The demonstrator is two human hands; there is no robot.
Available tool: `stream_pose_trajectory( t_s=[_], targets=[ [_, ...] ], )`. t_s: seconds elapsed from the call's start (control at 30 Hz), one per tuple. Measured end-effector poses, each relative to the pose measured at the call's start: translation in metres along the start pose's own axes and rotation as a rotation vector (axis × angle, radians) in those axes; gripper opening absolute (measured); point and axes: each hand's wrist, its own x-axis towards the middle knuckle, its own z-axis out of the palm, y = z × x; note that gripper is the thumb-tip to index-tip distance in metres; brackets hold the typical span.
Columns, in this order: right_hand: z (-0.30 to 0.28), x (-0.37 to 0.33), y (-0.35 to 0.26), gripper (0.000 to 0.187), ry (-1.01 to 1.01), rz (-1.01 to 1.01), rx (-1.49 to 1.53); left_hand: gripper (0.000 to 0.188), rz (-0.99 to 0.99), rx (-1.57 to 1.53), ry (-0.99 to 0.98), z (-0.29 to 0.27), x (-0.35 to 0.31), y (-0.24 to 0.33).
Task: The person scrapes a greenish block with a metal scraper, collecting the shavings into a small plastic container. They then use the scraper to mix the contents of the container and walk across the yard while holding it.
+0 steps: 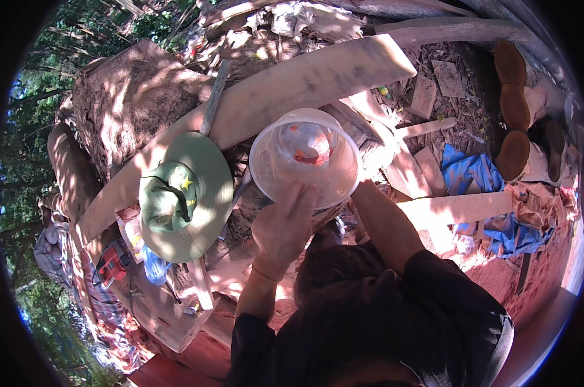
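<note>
A round, translucent plastic tub (276,164) is held up before me, tilted so that its open mouth faces up at me. Reddish bits show at its bottom. My left hand (281,227) is at the near rim, its fingers close together and reaching over the edge; the thumb is hidden. From the right my right forearm (387,222) runs up to the tub's near right side. That hand is behind the wall, supporting the tub, with its fingers out of sight. Left of the tub lies a green brimmed hat (205,193) with a yellow star.
A long wooden plank (292,90) slants across beyond the tub, beside a large wood block (134,103). Blue plastic sheeting (469,171) and brown boots (513,84) are at the right. Leftward lie a red object (113,263) and a blue plastic bag (155,266).
</note>
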Motion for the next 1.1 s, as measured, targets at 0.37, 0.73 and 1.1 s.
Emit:
stream_pose_trajectory(
  t_s=[0.37, 0.73, 1.1],
  targets=[
    [0.062, -0.067, -0.015, 0.060, 0.024, -0.113, -0.126, 0.024, 0.134, -0.082, -0.160, 0.025, 0.018, -0.019],
    [0.044, -0.229, -0.050, 0.069, 0.105, -0.369, -0.852, 0.021, 0.706, -0.213, -0.256, 0.068, 0.030, 0.030],
    [0.014, -0.312, -0.026, 0.078, 0.239, -0.820, -0.248, 0.046, -0.344, -1.273, -0.509, 0.126, -0.025, 0.097]
  ],
)
